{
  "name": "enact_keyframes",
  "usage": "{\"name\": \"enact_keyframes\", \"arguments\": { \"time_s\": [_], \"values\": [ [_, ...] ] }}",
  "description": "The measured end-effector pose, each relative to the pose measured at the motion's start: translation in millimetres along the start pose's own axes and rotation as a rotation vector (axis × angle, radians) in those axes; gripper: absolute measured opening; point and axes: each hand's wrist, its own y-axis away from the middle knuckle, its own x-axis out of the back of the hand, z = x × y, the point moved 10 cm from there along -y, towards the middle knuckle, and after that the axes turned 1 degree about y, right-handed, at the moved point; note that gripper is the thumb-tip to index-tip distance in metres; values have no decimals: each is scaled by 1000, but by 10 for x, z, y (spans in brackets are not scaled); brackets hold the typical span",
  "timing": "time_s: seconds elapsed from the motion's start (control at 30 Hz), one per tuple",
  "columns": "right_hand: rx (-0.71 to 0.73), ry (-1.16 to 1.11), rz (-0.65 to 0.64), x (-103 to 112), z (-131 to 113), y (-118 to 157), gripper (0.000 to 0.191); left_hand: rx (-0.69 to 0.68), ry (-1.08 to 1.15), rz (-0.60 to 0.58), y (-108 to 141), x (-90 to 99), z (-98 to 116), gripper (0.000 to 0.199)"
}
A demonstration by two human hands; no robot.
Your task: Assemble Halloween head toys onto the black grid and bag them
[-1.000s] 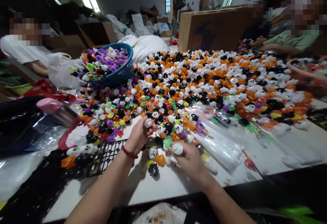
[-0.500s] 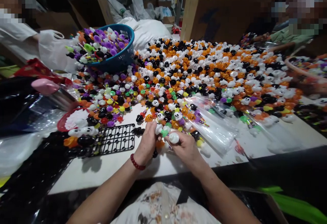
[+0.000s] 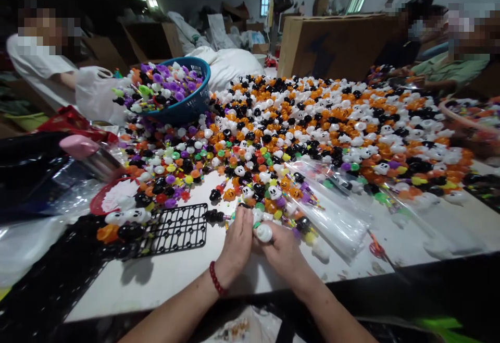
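In front of me, my left hand (image 3: 238, 236) and my right hand (image 3: 280, 244) are close together over the white table (image 3: 172, 280). A white round-topped piece (image 3: 264, 233) sticks out of my closed right hand, with a bit of green beside it. The fingers of my left hand are pressed together beside white pieces; what they grip is hidden. Left of my hands lies a black piece (image 3: 214, 216), next to a black grid tray (image 3: 179, 228). Small white, orange and black figures (image 3: 274, 192) lie just beyond my hands.
A large pile of figures (image 3: 312, 108) covers the table's far part. A blue basket (image 3: 195, 100) full of colourful pieces stands at the back left. Clear plastic bags (image 3: 336, 223) and red-handled scissors (image 3: 375, 249) lie on the right. People sit at both sides.
The view has tilted up, so the surroundings appear lower. My hands have come closer together, and the left fingers now look straighter. The white piece is still in my right hand.
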Motion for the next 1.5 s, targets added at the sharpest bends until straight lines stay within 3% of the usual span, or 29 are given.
{"name": "enact_keyframes", "arguments": {
  "time_s": [0.07, 0.2, 0.3, 0.4, 0.5, 0.6, 0.7, 0.93, 1.13, 1.33, 1.5],
  "values": [
    [-21, 11, 18, 125, 106, -108, 16, -35, -39, -37, -213, 34, 79, 36],
    [-42, 224, 227, 714, 272, -359, 24, -191, -308, 52, -910, 241, 243, 23],
    [-58, 399, 367, 1045, 310, -427, 44, -267, -346, -62, -1432, 186, 209, 43],
    [-110, 375, 369, 1043, 370, -368, 53, -269, -321, -168, -1757, 157, 119, 29],
    [-101, 238, 262, 791, 379, -261, 40, -233, -237, -123, -1852, 287, 76, 15],
    [-59, 153, 147, 521, 326, -197, 30, -172, -87, -16, -1708, 439, 47, 18],
    [19, 108, 125, 402, 179, -216, 28, -92, 87, 8, -1364, 434, 4, 22],
    [131, 36, 184, 357, -174, -288, 24, 154, 820, -212, -499, 69, 9, 31],
    [190, 100, 177, 291, -257, -189, 25, 136, 802, -245, -254, 26, 44, 28],
    [206, 166, 134, 321, -325, -124, 23, 86, 586, -181, -158, 61, -6, 29],
    [165, 121, 78, 190, -292, -90, 21, 135, 504, -221, -1, -94, -45, 32]
  ]
}}
